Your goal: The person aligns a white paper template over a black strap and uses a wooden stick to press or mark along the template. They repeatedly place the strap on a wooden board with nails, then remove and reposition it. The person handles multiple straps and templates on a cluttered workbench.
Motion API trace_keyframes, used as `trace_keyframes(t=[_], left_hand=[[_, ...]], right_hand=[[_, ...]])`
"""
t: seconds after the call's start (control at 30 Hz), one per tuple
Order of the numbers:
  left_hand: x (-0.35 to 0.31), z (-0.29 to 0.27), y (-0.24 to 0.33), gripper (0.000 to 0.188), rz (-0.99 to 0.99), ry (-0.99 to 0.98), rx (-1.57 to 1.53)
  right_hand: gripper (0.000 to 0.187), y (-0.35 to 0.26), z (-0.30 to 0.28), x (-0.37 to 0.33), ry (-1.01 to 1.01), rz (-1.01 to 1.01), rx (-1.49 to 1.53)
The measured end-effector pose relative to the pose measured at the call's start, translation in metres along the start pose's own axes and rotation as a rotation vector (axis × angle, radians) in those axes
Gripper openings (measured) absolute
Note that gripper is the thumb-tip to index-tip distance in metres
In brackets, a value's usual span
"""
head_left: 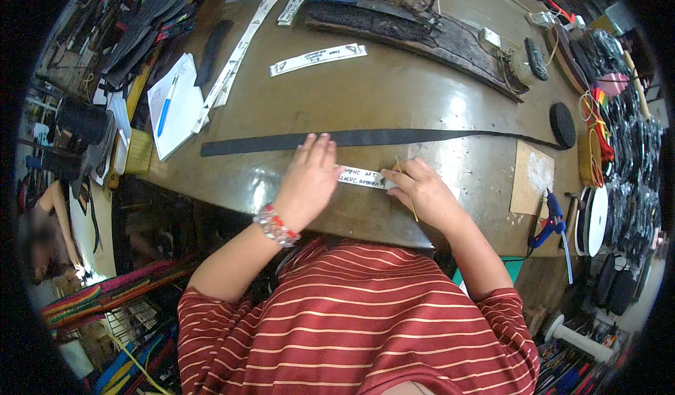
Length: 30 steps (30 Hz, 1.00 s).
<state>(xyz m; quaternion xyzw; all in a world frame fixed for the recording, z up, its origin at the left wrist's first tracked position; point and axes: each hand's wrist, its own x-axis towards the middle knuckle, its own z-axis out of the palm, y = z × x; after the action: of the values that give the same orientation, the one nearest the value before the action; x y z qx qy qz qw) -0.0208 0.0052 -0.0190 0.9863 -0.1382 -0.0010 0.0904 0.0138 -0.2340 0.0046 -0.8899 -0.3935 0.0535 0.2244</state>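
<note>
A long black elastic band (394,137) lies across the table in front of me, its far right end running into a coiled roll (561,125). My left hand (307,180) rests flat, fingers stretched, with its fingertips at the band's lower edge. Just below the band lies a white hand-lettered strip (362,177), its left end beside or under my left hand. My right hand (424,192) is at the strip's right end, fingers bent and pinched around a thin yellowish stick (415,208). The stick's middle is hidden by the fingers.
More white marked strips (318,59) lie farther back, near a long dark board (415,40). On the left are a notepad (176,106) and a blue pen (166,106). A blue glue gun (552,220) and a cardboard piece (532,173) sit at the right edge.
</note>
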Motion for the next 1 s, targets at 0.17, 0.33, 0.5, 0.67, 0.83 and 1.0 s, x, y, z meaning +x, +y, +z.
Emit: trace_keyframes(t=[0.17, 0.33, 0.5, 0.67, 0.83, 1.0], left_hand=[[-0.028, -0.014, -0.033, 0.037, -0.071, 0.088, -0.107], [-0.035, -0.013, -0.036, 0.037, -0.074, 0.123, -0.068], [-0.028, -0.015, -0.021, 0.040, -0.113, 0.111, -0.004], [-0.010, -0.006, 0.010, 0.044, 0.141, 0.181, -0.013], [-0.003, -0.001, 0.020, 0.048, 0.151, 0.141, 0.146], [-0.003, -0.002, 0.021, 0.044, 0.128, 0.115, 0.093]], right_hand=[[0.035, 0.013, -0.021, 0.013, 0.009, -0.106, -0.040], [0.033, 0.041, -0.040, 0.045, 0.029, -0.089, 0.032], [0.032, 0.056, -0.024, 0.059, 0.029, -0.107, 0.068], [0.031, 0.061, -0.025, 0.059, -0.016, -0.086, 0.064], [0.030, 0.063, -0.029, 0.063, -0.063, -0.079, 0.081], [0.033, 0.064, -0.026, 0.066, -0.027, -0.102, 0.104]])
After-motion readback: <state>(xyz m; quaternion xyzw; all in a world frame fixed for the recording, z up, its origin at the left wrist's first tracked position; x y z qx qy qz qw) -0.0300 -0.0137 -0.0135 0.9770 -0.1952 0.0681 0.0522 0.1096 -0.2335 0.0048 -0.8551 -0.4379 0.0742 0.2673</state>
